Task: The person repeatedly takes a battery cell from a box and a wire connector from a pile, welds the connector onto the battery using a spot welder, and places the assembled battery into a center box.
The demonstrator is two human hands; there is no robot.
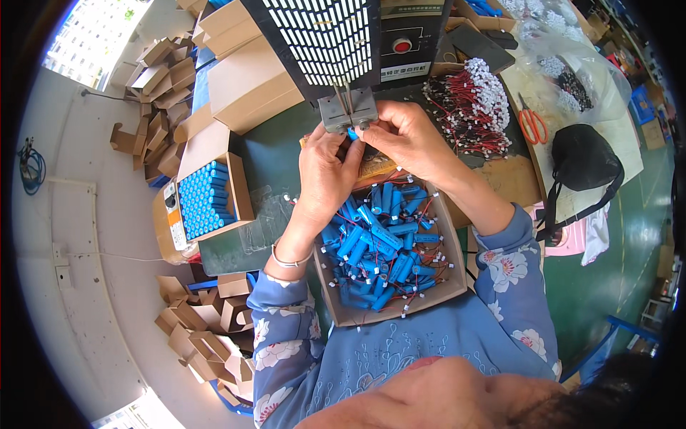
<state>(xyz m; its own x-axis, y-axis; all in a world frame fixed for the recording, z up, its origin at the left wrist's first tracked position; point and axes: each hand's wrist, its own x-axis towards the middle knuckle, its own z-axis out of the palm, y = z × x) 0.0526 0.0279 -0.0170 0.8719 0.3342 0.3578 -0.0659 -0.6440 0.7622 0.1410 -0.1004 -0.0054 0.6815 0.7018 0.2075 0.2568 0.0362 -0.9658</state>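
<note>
A small part of a blue cylindrical battery cell [352, 134] shows between my fingertips, right under the two electrode tips of a spot welder [348, 107]. My left hand [325, 171] is closed on the cell from the left, thumb and fingers pinched. From the right, my right hand [413, 139] pinches at the same place, its fingertips close below the welder's head. Whether a wire lies between the fingers is hidden. Below my wrists, a cardboard tray [446, 289] holds many loose blue cells [386, 239] with red and black wires and white connectors.
On the left, an open box [243, 189] holds blue cells standing in rows. Wire leads with white connectors [475, 107] lie in a heap right of the welder. Beyond them are orange-handled scissors [533, 126] and a black bag [587, 157]. Empty cardboard boxes [207, 329] pile up at left.
</note>
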